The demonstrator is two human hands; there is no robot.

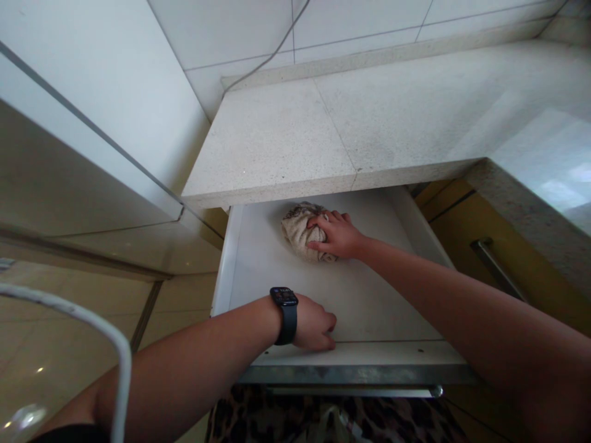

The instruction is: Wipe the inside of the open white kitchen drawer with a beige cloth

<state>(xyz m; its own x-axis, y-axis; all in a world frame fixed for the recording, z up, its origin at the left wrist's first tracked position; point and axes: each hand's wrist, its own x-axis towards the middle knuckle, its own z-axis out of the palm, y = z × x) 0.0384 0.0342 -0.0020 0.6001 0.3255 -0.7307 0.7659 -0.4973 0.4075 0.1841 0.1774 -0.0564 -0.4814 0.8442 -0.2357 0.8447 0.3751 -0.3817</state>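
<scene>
A white drawer (pixel 369 354) stands pulled out below a pale stone countertop (pixel 323 135). My right hand (pixel 335 235) reaches into its back part and grips a crumpled beige cloth (pixel 298 231), pressing it onto the drawer floor. My left hand (pixel 314 323), with a dark smartwatch (pixel 285 298) on the wrist, rests on the drawer's front edge with its fingers curled over the rim. Nothing else shows inside the drawer.
A white cabinet side (pixel 92 111) rises at the left over a glossy tiled floor (pixel 69 307). At the right are wooden cabinet fronts with a metal handle (pixel 496 267). A grey cable (pixel 268 55) runs down the tiled wall. A white cord (pixel 106 332) crosses the lower left.
</scene>
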